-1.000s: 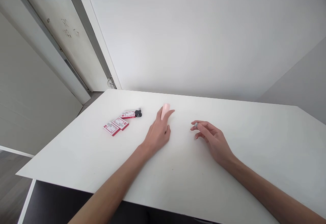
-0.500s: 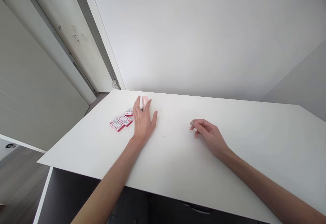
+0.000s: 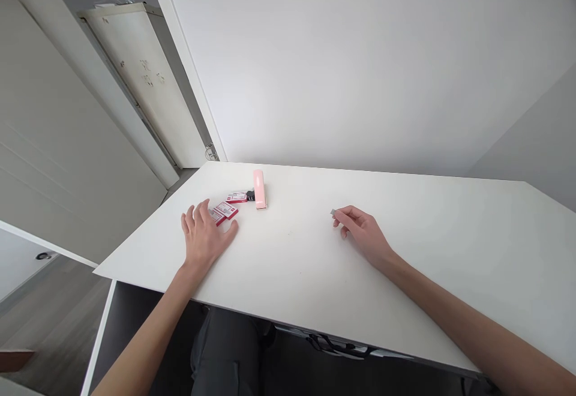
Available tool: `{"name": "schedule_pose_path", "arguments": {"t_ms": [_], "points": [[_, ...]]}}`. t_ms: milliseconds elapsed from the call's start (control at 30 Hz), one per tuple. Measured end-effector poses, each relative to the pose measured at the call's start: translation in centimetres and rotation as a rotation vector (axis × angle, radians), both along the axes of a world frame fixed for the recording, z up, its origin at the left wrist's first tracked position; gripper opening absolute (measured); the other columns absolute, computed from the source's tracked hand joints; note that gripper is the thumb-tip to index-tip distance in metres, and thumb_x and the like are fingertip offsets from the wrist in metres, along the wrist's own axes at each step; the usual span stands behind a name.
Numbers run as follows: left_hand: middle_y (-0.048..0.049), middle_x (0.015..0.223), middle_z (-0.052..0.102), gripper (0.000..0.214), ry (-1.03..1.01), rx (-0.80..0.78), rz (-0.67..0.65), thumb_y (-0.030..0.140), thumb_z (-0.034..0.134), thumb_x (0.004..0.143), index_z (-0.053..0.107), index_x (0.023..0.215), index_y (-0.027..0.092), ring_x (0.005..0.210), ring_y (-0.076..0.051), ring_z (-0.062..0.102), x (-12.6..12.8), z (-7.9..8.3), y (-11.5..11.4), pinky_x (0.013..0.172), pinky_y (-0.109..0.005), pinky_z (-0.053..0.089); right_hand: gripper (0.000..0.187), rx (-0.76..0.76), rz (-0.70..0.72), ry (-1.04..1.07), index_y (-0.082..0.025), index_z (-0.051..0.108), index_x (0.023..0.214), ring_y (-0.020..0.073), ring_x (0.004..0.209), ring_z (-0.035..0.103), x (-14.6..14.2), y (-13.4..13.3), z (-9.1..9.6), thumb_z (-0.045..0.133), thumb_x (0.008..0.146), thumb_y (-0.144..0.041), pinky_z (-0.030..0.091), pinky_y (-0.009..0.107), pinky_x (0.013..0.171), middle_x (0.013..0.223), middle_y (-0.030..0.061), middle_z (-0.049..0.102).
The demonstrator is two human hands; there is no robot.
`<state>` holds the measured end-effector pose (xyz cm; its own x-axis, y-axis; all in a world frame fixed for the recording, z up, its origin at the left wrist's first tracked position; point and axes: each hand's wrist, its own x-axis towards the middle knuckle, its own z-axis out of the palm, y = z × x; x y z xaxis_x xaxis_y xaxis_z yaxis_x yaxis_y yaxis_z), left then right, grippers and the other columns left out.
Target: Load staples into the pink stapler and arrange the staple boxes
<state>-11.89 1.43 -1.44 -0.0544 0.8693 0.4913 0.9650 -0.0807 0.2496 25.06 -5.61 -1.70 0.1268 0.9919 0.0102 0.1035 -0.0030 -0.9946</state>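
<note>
My left hand (image 3: 204, 237) is open, its fingers spread over the near end of several small red-and-white boxes (image 3: 226, 209), partly covering one. Whether it touches that box I cannot tell. Beyond it, another such box (image 3: 237, 197) lies by the black part of a pink stapler (image 3: 260, 189), which rests on the white table. Out to the right, thumb and fingertips of my right hand (image 3: 362, 234) pinch a small silver-grey piece, seemingly a short strip of staples (image 3: 333, 212), just above the tabletop.
The white table (image 3: 288, 282) meets a plain white wall (image 3: 342, 72) at its back. Its left edge runs beside a doorway, with a pale cabinet (image 3: 144, 84) farther off. Dark cables (image 3: 335, 346) show below the front edge.
My left hand has moved left and nearer, away from the stapler to the boxes, uncovering the stapler. The right hand keeps its pinch, with only a slight shift. The camera view has shifted a little.
</note>
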Motion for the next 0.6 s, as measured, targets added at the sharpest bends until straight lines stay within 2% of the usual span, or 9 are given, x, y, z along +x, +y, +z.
{"name": "schedule_pose_path", "arguments": {"t_ms": [133, 333, 467, 600], "points": [[-0.0227, 0.149, 0.058, 0.083, -0.079, -0.164, 0.005, 0.06, 0.053, 0.093, 0.036, 0.157, 0.01, 0.144, -0.044, 0.048, -1.6, 0.7, -1.7, 0.119, -0.059, 0.038, 0.044, -0.006, 0.006, 0.001, -0.024, 0.072, 0.087, 0.014, 0.064, 0.054, 0.0, -0.1, 0.0, 0.072, 0.087, -0.068, 0.046, 0.034, 0.067, 0.09, 0.0038, 0.069], [-0.018, 0.141, 0.064, 0.08, -0.142, -0.166, -0.046, 0.066, 0.059, 0.092, 0.041, 0.153, 0.017, 0.133, -0.039, 0.058, -1.2, 1.1, -5.0, 0.112, -0.055, 0.047, 0.04, -0.03, 0.028, 0.005, -0.025, 0.072, 0.089, 0.014, 0.066, 0.054, -0.2, -0.2, 0.1, 0.071, 0.09, -0.064, 0.044, 0.033, 0.067, 0.09, 0.0026, 0.068], [-0.013, 0.123, 0.067, 0.076, -0.069, -0.181, -0.264, 0.067, 0.064, 0.091, 0.05, 0.15, 0.022, 0.117, -0.034, 0.065, 1.0, 0.7, -6.2, 0.104, -0.05, 0.051, 0.04, -0.036, 0.045, 0.003, -0.024, 0.071, 0.089, 0.0148, 0.067, 0.054, -0.2, -0.3, 0.2, 0.072, 0.09, -0.064, 0.045, 0.033, 0.069, 0.088, 0.0025, 0.068], [-0.0078, 0.108, 0.066, 0.053, -0.022, -0.29, -0.527, 0.063, 0.064, 0.094, 0.068, 0.131, 0.026, 0.104, -0.029, 0.066, 4.1, 0.5, -5.2, 0.096, -0.045, 0.053, 0.04, -0.037, 0.053, 0.007, -0.023, 0.072, 0.088, 0.0152, 0.068, 0.054, -0.2, -0.3, 0.3, 0.072, 0.09, -0.063, 0.046, 0.034, 0.07, 0.086, 0.0029, 0.068]]}}
